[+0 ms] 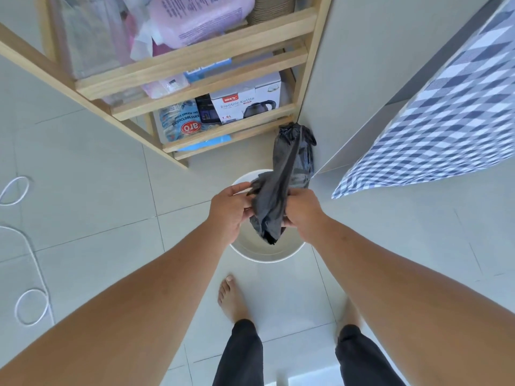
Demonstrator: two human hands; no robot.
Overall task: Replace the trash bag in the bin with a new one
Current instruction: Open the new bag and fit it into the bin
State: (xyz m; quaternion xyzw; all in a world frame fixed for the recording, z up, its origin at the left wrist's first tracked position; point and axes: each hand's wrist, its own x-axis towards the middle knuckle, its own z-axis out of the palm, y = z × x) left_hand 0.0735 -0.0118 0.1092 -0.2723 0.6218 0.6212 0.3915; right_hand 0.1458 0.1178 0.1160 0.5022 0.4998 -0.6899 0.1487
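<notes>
A round white bin stands on the tiled floor straight below my hands, its inside bare where it shows. Above it I hold a folded dark grey trash bag. My left hand pinches the bag's left edge and my right hand grips its right side. Behind the bin, against the wall corner, a second black bag stands knotted at the top. My hands and the folded bag hide most of the bin's opening.
A wooden shelf rack with boxes and packets stands at the back left of the bin. A checked blue-and-white cloth hangs over a counter on the right. White cable loops lie on the floor at left. My bare feet stand just before the bin.
</notes>
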